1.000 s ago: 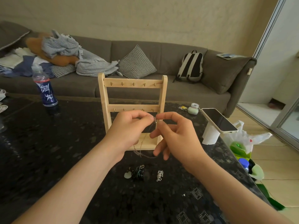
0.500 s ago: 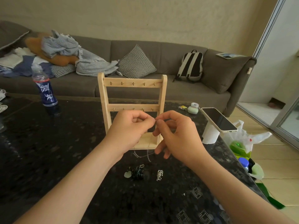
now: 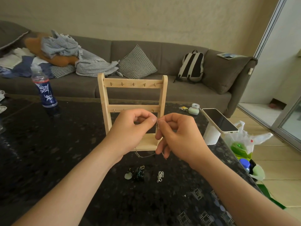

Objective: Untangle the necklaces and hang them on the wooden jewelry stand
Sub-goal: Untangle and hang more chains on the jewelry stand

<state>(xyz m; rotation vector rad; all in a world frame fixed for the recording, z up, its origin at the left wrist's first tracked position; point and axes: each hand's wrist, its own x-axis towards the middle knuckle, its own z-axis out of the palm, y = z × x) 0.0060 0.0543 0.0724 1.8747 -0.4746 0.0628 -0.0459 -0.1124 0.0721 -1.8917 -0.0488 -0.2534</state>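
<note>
- Centrally in the frame, the left hand [image 3: 132, 128] and the right hand [image 3: 179, 136] meet fingertip to fingertip in front of the wooden jewelry stand [image 3: 104, 95].
- Both hands have their fingers curled: the left hand's thumb and forefinger pinch the thin silver necklace [image 3: 145, 156] at the top, and the right hand's thumb and forefinger pinch the same chain just beside them.
- Below the pinch, the necklace runs down along the right hand's lower fingers and sags in a short loop under both hands, just above the black table [image 3: 48, 160]; whether it touches the tabletop I cannot tell.
- Upright on the table behind the hands, the stand shows two crossbars with small hooks; the hands cover part of the lower bar and the base.
- Toward the lower centre, a dark tangle of necklaces [image 3: 137, 174] with a pale green pendant lies on the table, and a small silver chain [image 3: 160, 176] lies just to its right, apart from it.
- At the left, a blue bottle [image 3: 44, 92] stands on the table; at the right edge of the table, a phone [image 3: 221, 120] lies tilted on a white holder [image 3: 211, 137].
- Across the top of the frame runs a grey sofa [image 3: 179, 95].
</note>
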